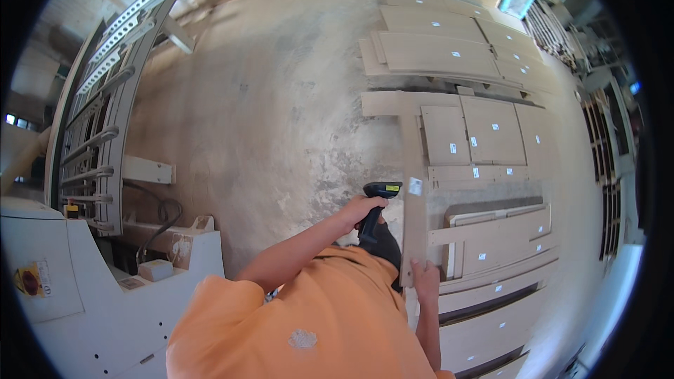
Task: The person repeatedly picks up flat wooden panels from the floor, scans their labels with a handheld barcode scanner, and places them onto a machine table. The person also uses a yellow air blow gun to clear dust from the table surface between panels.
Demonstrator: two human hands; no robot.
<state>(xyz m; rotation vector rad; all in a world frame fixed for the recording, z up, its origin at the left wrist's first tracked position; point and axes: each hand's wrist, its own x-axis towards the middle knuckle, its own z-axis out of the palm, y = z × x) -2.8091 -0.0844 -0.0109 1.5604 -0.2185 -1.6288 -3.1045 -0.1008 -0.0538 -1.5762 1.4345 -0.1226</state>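
My left hand is wrapped round the handle of a black barcode scanner. The scanner's head points right, toward a white label on a long narrow board. My right hand grips that board near its lower end, and the board stretches away from me past the stacked panels. A small gap separates the scanner from the label.
Stacks of flat brown panels with white labels lie along my right, with more panels nearer. At left stands a white machine with a slatted metal frame; a dark cable loops beside it. Bare concrete floor runs between.
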